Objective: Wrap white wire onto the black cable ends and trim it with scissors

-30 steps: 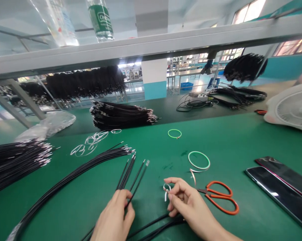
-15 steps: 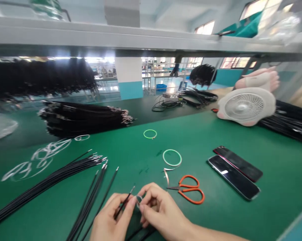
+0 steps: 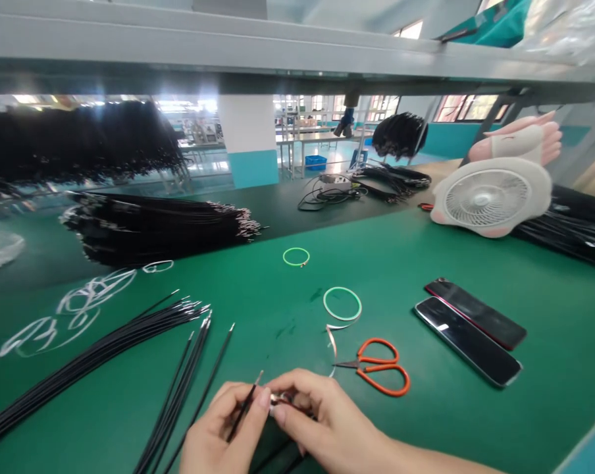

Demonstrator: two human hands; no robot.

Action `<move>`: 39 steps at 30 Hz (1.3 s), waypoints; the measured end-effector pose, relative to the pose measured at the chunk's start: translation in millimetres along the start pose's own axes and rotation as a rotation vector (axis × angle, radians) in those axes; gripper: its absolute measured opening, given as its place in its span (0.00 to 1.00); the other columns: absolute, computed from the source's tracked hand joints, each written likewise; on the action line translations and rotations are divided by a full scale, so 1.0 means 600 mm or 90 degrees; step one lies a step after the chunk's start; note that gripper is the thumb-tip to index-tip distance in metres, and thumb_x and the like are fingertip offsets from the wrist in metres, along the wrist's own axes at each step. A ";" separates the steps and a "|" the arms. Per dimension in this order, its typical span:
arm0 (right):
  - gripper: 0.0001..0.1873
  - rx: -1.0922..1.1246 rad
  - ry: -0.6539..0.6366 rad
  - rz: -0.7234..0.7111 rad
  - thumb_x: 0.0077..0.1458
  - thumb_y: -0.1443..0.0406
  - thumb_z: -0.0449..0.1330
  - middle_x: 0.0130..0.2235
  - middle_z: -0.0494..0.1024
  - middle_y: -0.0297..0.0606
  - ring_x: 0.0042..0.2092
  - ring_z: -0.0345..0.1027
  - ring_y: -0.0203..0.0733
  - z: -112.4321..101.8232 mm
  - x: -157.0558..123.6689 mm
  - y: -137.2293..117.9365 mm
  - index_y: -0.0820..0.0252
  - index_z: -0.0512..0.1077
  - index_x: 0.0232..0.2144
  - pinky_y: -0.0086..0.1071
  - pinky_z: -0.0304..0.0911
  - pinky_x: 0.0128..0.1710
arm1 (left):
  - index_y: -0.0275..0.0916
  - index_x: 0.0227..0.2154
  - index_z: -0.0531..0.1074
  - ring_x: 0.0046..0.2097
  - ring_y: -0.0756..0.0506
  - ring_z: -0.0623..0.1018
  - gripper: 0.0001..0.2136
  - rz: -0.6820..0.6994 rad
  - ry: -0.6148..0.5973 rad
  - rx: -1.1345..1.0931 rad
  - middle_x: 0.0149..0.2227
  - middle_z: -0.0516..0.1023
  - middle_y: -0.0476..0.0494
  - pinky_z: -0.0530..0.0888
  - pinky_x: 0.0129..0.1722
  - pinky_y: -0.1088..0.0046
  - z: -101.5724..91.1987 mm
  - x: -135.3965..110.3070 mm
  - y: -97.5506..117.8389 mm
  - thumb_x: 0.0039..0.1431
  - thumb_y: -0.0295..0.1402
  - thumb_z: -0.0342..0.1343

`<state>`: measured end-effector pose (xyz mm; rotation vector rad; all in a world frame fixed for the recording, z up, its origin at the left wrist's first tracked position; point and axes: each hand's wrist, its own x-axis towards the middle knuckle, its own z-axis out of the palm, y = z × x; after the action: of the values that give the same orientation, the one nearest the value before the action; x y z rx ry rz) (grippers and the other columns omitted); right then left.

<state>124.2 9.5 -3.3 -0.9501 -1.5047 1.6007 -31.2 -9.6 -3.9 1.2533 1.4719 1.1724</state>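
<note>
At the bottom middle, my left hand (image 3: 223, 431) pinches a thin black wire (image 3: 245, 405) near its metal tip. My right hand (image 3: 322, 424) is closed next to it, fingertips pressed against a small whitish strip at the wire's end; the strip is mostly hidden. Both hands touch at the fingertips above the green table (image 3: 426, 250). A few loose black wires (image 3: 189, 375) lie just left of my left hand. A longer bundle of black wires (image 3: 104, 345) fans out farther left.
Orange scissors (image 3: 379, 372) lie right of my hands, with a tape ring (image 3: 342, 303) and a green ring (image 3: 296, 257) behind. Two phones (image 3: 470, 329) rest at right, a white fan (image 3: 490, 197) beyond. A stack of black wires (image 3: 159, 227) sits at back left, near white loops (image 3: 75, 306).
My hands came together: the left lifted one wire from the small group, the right brought the white strip to its tip. The view swung right and then steadied.
</note>
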 end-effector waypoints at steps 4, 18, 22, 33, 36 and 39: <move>0.15 0.040 0.011 0.055 0.58 0.54 0.58 0.24 0.67 0.28 0.20 0.58 0.28 -0.002 -0.004 0.000 0.61 0.72 0.37 0.23 0.54 0.20 | 0.38 0.27 0.76 0.34 0.48 0.73 0.13 -0.016 0.028 -0.048 0.29 0.74 0.49 0.72 0.33 0.79 0.003 0.000 0.004 0.51 0.44 0.61; 0.18 0.115 -0.023 0.075 0.53 0.51 0.63 0.21 0.68 0.25 0.18 0.59 0.27 -0.003 0.002 0.012 0.61 0.69 0.32 0.22 0.53 0.19 | 0.38 0.28 0.77 0.30 0.50 0.74 0.09 -0.023 0.044 -0.061 0.29 0.75 0.48 0.72 0.31 0.79 0.020 -0.010 0.003 0.47 0.38 0.65; 0.17 0.158 -0.013 0.089 0.48 0.55 0.67 0.20 0.70 0.24 0.17 0.61 0.27 -0.001 0.004 0.019 0.62 0.69 0.30 0.22 0.54 0.18 | 0.38 0.27 0.76 0.30 0.50 0.74 0.09 -0.031 0.001 -0.078 0.28 0.74 0.49 0.72 0.29 0.80 0.014 -0.007 0.003 0.49 0.39 0.63; 0.24 0.246 0.005 0.135 0.41 0.63 0.71 0.23 0.75 0.23 0.16 0.66 0.28 -0.004 0.003 0.021 0.58 0.64 0.38 0.18 0.51 0.15 | 0.38 0.32 0.77 0.33 0.47 0.77 0.11 -0.087 -0.060 -0.084 0.34 0.79 0.45 0.74 0.33 0.76 -0.003 -0.003 0.002 0.48 0.39 0.64; 0.26 0.263 -0.003 0.131 0.40 0.62 0.72 0.22 0.75 0.23 0.16 0.67 0.29 -0.002 0.002 0.023 0.58 0.63 0.39 0.19 0.53 0.15 | 0.38 0.27 0.77 0.30 0.48 0.75 0.09 -0.063 -0.067 -0.050 0.28 0.77 0.47 0.72 0.31 0.76 -0.001 -0.003 -0.001 0.49 0.40 0.63; 0.24 0.257 -0.003 0.127 0.42 0.61 0.71 0.23 0.75 0.24 0.17 0.68 0.29 -0.002 0.001 0.025 0.59 0.64 0.39 0.19 0.53 0.16 | 0.38 0.25 0.77 0.30 0.48 0.74 0.11 -0.037 -0.124 -0.014 0.26 0.74 0.49 0.71 0.32 0.77 -0.004 0.000 0.000 0.54 0.41 0.60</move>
<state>124.8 10.1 -18.3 -0.8824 -1.0533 1.9558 -33.4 -9.6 -3.2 1.2638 1.3399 0.9956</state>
